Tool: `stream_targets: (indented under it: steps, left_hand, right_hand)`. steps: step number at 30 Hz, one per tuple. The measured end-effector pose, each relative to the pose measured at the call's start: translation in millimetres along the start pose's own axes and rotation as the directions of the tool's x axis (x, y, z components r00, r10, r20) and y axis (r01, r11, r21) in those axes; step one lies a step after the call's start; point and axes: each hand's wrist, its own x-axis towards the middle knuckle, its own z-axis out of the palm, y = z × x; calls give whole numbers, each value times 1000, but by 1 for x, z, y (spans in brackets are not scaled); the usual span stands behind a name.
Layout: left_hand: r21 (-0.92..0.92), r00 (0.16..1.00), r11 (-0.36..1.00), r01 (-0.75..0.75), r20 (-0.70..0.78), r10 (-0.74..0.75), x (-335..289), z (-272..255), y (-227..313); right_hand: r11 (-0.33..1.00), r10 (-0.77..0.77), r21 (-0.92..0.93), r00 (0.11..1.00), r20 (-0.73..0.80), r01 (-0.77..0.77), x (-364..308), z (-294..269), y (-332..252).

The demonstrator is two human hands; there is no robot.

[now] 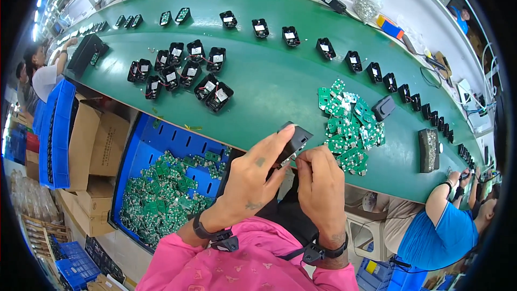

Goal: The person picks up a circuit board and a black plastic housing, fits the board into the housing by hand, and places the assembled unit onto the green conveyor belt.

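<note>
My left hand (250, 170) grips a small black plastic housing (299, 138), tilted on edge above the near side of the green bench. My right hand (323, 183) is closed in a pinch at the housing's lower edge. What lies between its fingertips is mostly hidden. Just beyond, a heap of green circuit boards (347, 121) lies on the bench, with another black housing (383, 109) at its right side. To the left stand several open black housings (216, 60) with white labels and red wires inside.
A row of open housings (291, 36) runs along the far part of the green bench (258, 91). A blue bin (141, 156) full of circuit boards sits below at left. A dark block (428, 151) rests at right. Co-workers sit at both ends, one in blue (441, 231).
</note>
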Motion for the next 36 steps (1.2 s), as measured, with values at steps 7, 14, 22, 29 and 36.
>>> stream_targets:
  steps: [7,14,22,29,36]
  left_hand:
    - [-4,999,1000,20,43,-20,-7,-3,0]
    - [-635,902,647,422,223,-370,-10,10,-18]
    - [-715,847,464,523,374,-378,-32,12,-25]
    - [-651,632,84,755,686,-361,-36,7,-35]
    - [-620,660,270,737,574,-484,-41,15,-19]
  right_hand:
    - [999,48,23,998,50,-49,-6,5,-1]
    - [959,183,234,980,-72,-162,-13,15,13]
    - [792,403,489,915,31,-365,-47,25,34]
    - [933,64,344,988,143,-110,-53,-5,36]
    - [881,135,448,988,75,-155,-65,0,37]
